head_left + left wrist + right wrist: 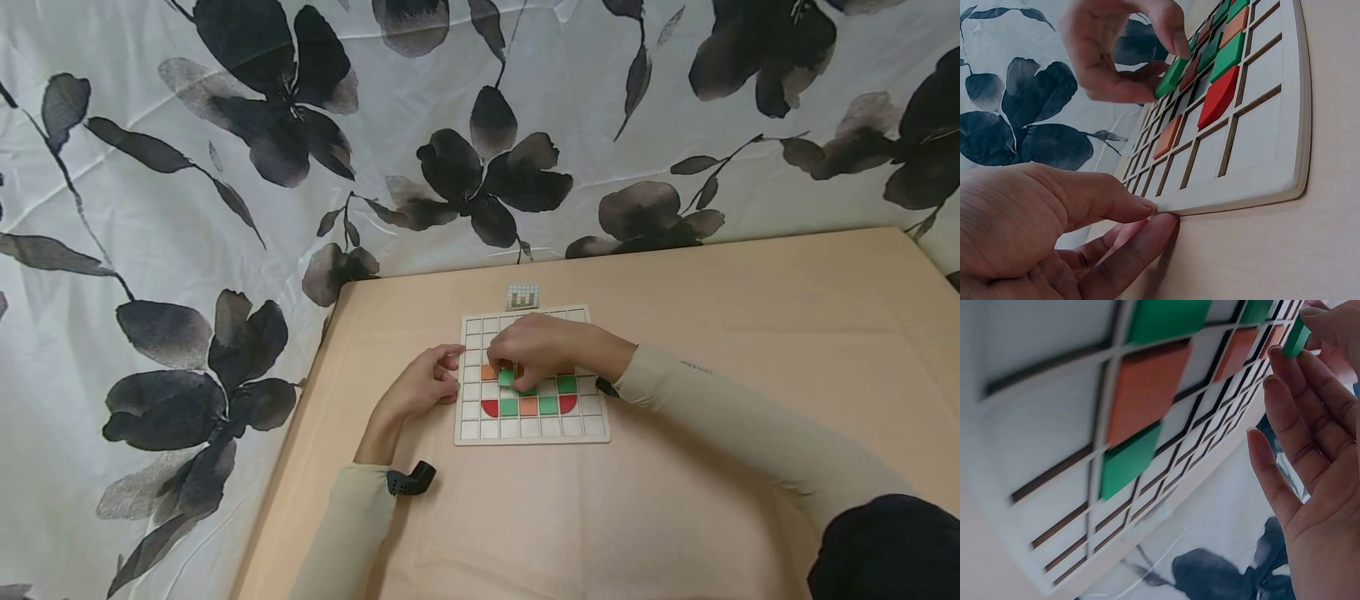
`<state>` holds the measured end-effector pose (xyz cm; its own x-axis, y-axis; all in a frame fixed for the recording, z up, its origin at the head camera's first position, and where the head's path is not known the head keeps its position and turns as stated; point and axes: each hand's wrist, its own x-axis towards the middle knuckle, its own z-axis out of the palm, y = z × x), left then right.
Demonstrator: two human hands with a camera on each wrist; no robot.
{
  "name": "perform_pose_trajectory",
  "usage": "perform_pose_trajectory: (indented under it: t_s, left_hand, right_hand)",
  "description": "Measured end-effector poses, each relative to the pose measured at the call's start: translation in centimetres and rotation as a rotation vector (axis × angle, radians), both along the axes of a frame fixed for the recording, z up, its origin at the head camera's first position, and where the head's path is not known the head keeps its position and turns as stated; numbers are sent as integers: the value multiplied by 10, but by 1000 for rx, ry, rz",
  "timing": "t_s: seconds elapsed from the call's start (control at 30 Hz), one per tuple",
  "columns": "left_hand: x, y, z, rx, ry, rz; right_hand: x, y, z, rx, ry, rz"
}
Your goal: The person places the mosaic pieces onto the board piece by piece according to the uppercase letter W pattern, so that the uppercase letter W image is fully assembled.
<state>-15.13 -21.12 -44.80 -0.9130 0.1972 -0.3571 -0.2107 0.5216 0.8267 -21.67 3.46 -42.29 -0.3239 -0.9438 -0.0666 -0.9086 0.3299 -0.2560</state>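
Note:
A pale grid board lies on the table with green, orange and red tiles in some of its squares. Between right thumb and fingers I pinch a green square tile, slightly raised over the board's left half; the right wrist view shows the same tile at the fingertips. My right hand covers much of the board's middle. At the left edge is my left hand, its thumb and a fingertip together on the rim. Red quarter-round tiles flank the near row of green and orange.
Beyond the board's far edge lies a small card with a printed grid pattern. A floral cloth hangs behind the wooden table and down its left side. A dark wrist device sits on the left sleeve.

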Motion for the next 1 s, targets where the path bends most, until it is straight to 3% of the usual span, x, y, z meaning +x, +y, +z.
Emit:
perform_pose_trajectory:
  t_s: [0.27, 0.5, 1.0]
  left_hand:
    - [0, -1, -2, 16, 18, -23]
    - [-1, -1, -1, 35, 22, -38]
    - [-3, 5, 0, 22, 16, -19]
  right_hand:
    - [7, -20, 0, 1, 100, 72]
    - [10, -29, -2, 18, 125, 93]
    - [6, -19, -4, 3, 162, 95]
